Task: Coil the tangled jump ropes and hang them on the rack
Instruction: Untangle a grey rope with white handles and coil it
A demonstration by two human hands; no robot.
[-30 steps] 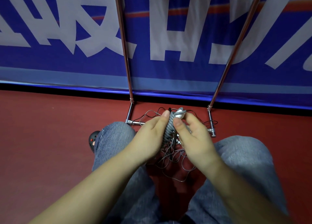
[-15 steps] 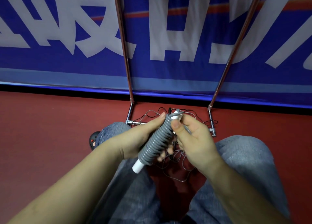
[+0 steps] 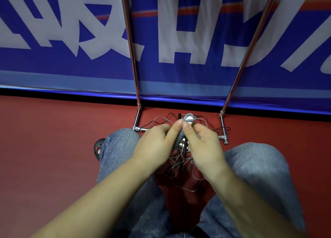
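Jump ropes (image 3: 180, 168) are seen as a thin wiry tangle on the red floor (image 3: 53, 148), between the knees and the near foot of the rack (image 3: 136, 119). One grey ribbed handle (image 3: 180, 136) is pinched near its far end by the left hand (image 3: 155, 144) and the right hand (image 3: 204, 146), fingers curled around it. The cord looks light, springy and prone to snagging, so it's probably best gripped at the stiff handle, with loops gathered from there. No containers are spotted anywhere, just the rack's two poles.
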